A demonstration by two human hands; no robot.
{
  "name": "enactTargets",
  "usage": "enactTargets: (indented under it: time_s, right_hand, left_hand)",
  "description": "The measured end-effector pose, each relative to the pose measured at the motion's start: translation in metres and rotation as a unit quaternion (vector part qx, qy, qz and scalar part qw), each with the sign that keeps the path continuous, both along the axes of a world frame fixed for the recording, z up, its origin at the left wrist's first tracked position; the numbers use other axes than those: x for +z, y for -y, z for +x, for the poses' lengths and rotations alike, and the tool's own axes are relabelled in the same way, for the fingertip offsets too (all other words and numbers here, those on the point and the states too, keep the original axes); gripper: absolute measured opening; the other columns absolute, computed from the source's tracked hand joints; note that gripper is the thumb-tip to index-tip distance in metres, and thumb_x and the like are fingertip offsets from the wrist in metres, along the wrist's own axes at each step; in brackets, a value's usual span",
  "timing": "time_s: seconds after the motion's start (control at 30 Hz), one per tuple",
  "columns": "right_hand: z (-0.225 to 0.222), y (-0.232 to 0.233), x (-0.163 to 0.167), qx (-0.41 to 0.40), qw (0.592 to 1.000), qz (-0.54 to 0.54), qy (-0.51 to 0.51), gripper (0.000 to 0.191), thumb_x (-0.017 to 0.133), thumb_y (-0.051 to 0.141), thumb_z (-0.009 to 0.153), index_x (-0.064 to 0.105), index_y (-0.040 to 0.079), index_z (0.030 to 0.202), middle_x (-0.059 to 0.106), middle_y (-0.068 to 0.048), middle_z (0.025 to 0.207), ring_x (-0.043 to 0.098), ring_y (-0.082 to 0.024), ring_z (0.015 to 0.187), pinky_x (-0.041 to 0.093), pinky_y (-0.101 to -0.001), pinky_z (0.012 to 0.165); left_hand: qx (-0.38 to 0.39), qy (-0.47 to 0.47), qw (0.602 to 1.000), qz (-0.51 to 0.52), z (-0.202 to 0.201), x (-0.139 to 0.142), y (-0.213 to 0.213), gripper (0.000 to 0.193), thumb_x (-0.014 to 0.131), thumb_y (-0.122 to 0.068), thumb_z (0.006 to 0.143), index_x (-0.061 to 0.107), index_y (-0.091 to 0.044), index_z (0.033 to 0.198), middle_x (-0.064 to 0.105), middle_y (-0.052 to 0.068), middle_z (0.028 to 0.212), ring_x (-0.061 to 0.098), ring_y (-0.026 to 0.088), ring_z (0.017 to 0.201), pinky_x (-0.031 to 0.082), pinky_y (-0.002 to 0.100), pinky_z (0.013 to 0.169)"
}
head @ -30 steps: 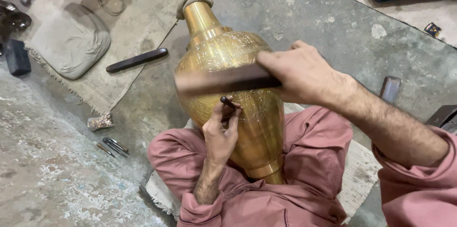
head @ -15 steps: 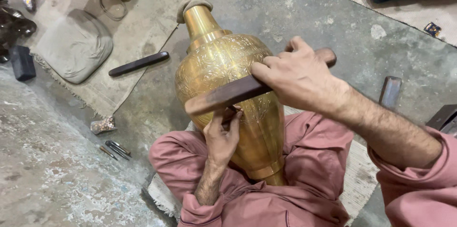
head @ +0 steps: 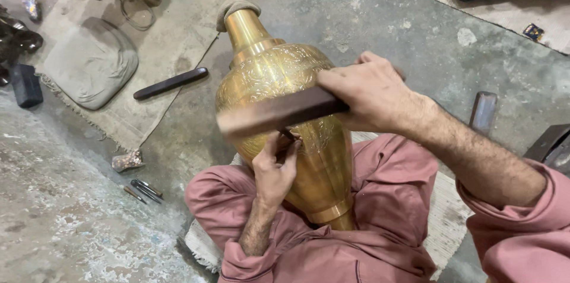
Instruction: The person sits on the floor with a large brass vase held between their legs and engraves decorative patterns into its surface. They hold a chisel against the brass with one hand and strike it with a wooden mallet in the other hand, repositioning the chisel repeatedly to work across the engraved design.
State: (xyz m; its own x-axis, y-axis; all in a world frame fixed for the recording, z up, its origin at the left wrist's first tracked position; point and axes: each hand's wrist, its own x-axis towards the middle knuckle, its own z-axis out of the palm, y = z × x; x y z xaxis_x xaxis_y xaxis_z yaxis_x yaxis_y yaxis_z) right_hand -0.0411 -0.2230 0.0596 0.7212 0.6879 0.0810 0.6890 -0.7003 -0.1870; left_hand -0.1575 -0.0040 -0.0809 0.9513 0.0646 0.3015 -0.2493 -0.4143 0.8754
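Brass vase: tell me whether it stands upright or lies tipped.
Tipped. The brass vase lies slanted across the person's lap, its neck pointing away toward the floor mat and its foot near the body, not standing on its base.

A big shiny gold vase (head: 279, 90) with tiny carved patterns lies tilted across the person's lap. A dark wooden bar (head: 279, 114) and a small metal punch (head: 289, 139) are against its side.

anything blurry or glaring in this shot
Head view: the dark wooden bar in the right hand smears toward its far end, motion blur; the brass vase shows soft glare on its neck; the left hand and the floor look sharp.
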Motion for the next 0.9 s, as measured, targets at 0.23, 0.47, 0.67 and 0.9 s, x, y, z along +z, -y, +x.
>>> enactTargets:
  time_s: [0.23,0.47,0.67,0.9]
  right_hand:
    - [-0.018,0.038,-0.04,-0.034,0.989,0.143,-0.009,0.021,0.074,0.013,0.085,0.066,0.012,0.104,0.069,0.001,0.08,0.06,-0.018,0.062,0.043,-0.0399,0.072]
    - [-0.09,0.04,-0.124,-0.227,0.888,0.4,-0.001,0.021,0.08,0.019,0.089,0.069,0.006,0.101,0.069,-0.001,0.08,0.066,-0.011,0.069,0.057,-0.034,0.066]
    - [-0.109,0.046,-0.133,-0.34,0.848,0.395,-0.094,0.021,0.079,0.024,0.091,0.07,0.006,0.096,0.071,-0.003,0.075,0.067,-0.014,0.063,0.059,-0.0364,0.063]
    - [-0.096,0.058,-0.118,-0.232,0.92,0.313,-0.03,0.035,0.079,0.021,0.089,0.067,0.001,0.115,0.073,-0.008,0.091,0.07,-0.019,0.076,0.058,-0.0351,0.067]
  left_hand:
    - [-0.162,-0.018,0.984,0.076,0.026,0.025,-0.012,0.044,0.067,0.0,0.093,0.059,-0.006,0.136,0.076,0.016,0.112,0.078,0.024,0.099,0.067,0.034,0.081]
    - [-0.453,-0.069,0.861,0.224,0.086,0.059,-0.018,0.053,0.067,-0.005,0.088,0.057,-0.013,0.139,0.075,0.016,0.11,0.074,0.035,0.099,0.06,0.042,0.083]
    - [-0.492,-0.075,0.824,0.272,0.098,0.069,-0.008,0.057,0.069,-0.005,0.083,0.057,-0.014,0.138,0.074,0.016,0.108,0.072,0.037,0.098,0.058,0.045,0.083]
    - [-0.433,-0.083,0.877,0.191,0.081,0.066,-0.019,0.045,0.071,-0.008,0.093,0.057,-0.01,0.135,0.074,0.016,0.11,0.073,0.036,0.102,0.06,0.042,0.084]
